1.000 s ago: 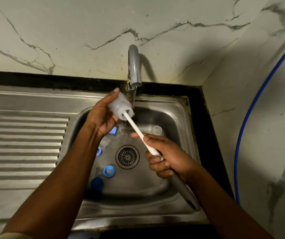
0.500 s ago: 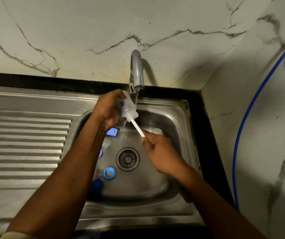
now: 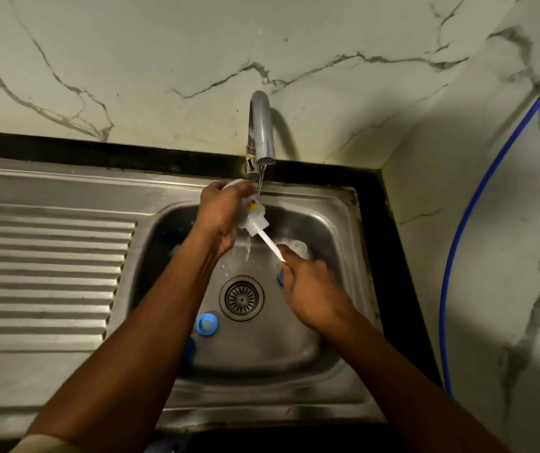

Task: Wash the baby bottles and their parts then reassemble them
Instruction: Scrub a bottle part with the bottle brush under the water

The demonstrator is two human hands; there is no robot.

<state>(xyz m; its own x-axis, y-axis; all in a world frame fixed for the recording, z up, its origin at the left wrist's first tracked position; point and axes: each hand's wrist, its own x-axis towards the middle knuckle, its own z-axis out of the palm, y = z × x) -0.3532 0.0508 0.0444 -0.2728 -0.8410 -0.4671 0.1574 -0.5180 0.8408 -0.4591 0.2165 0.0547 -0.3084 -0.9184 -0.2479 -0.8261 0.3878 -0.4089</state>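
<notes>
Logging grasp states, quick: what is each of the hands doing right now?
Left hand: closed around the baby bottle.
Right hand: closed around the bottle brush, gripping its handle.

We see a white wall [image 3: 164,44] with grey wiggly lines, a shiny grey sink [image 3: 262,397] with stripes, a black edge [image 3: 65,147], a blue hose [image 3: 443,322], a blue ring [image 3: 207,324], a white brush [image 3: 270,245], and a whitish bottle [image 3: 255,217] with red and yellow spots.

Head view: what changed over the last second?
The right hand pushed the brush deeper into the bottle and rolled knuckles-up; less shaft shows. The left hand turned the bottle; its coloured print now shows. Unchanged: both grips, tap running, blue ring in the sink.
</notes>
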